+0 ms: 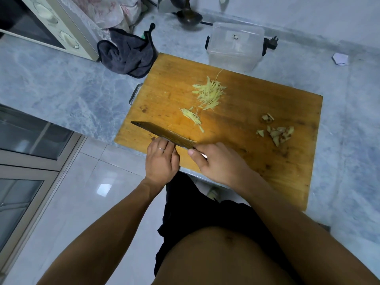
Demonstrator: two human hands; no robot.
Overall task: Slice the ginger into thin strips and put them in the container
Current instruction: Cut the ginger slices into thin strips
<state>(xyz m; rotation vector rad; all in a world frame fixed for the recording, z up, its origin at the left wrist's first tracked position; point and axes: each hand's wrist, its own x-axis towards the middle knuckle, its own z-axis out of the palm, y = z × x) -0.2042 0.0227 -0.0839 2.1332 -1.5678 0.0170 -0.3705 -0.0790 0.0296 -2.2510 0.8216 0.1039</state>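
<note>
A pale blue-grey marbled countertop (61, 87) runs across the kitchen, with glossy white floor tiles (82, 192) below its edge and glass-fronted cabinet doors (24, 140) at the left. A cream microwave (51, 21) stands at the far left corner, and a dark grey cloth (127, 56) lies crumpled beside it. A large wooden cutting board (257, 124) sits on the counter, and a clear plastic container (236, 46) stands just beyond its far edge, apparently holding no ginger. The right hand (218, 163) has its fingers curled round the handle of a cleaver (164, 133), whose blade lies low over the near left part of the board. The left hand (162, 159) rests against the blade's side, fingers together; their tips are hidden. Thin ginger strips (208, 93) lie piled mid-board, a smaller bunch (192, 118) near the blade, and brownish peel scraps (277, 132) well apart to the right.
</note>
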